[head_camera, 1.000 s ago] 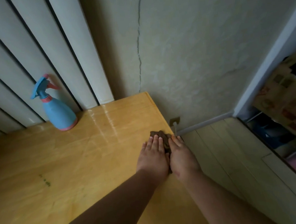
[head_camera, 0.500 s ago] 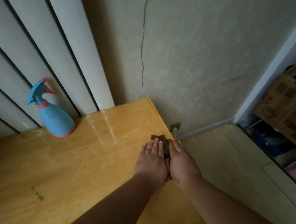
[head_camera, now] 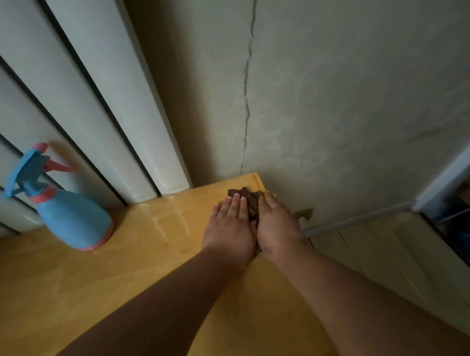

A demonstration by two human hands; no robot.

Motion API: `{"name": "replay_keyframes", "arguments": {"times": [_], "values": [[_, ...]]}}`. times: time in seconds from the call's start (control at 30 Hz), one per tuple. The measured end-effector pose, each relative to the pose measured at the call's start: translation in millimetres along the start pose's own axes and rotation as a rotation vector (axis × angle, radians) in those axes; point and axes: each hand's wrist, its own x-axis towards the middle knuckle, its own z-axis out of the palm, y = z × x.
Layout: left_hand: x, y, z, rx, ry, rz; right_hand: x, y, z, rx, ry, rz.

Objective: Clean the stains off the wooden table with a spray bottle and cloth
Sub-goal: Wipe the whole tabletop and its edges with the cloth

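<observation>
Surface: wooden table [head_camera: 96, 284], yellow and glossy, set in a corner with white vertical panels [head_camera: 89, 99] behind and a cracked pale wall [head_camera: 333, 87] to the right.

Item: brown cloth [head_camera: 247, 197], bunched, at the table's far right corner, close to the edge.

Your left hand [head_camera: 229, 228]: flat on the cloth, fingers straight, pressing, not curled round it.

Your right hand [head_camera: 279, 226]: likewise flat, touching the left, along the table's right edge.

Item: spray bottle [head_camera: 69, 217], blue with pink trim, upright at the back left against the panels, well apart from your hands.

Beyond the table: pale plank floor [head_camera: 386, 250].
</observation>
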Motion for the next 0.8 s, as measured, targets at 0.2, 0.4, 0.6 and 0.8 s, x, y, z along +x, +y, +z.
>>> {"name": "replay_keyframes", "arguments": {"times": [0.2,0.4,0.6,0.8], "values": [[36.1,-9.7,-9.1,-0.002,-0.002,-0.054,43.7,-2.9,-9.9,0.023,-0.019,-0.036],[52.5,-15.8,-9.9,0.011,0.005,-0.074,73.2,-2.7,-17.0,0.047,-0.074,-0.106],[50.8,-17.8,-7.1,0.027,-0.004,-0.09,84.6,-10.1,-27.5,-0.109,-0.152,-0.286],[21.5,-33.1,-9.7,0.08,-0.045,-0.123,61.0,-31.7,-6.4,-0.173,-0.083,-0.302]]}}
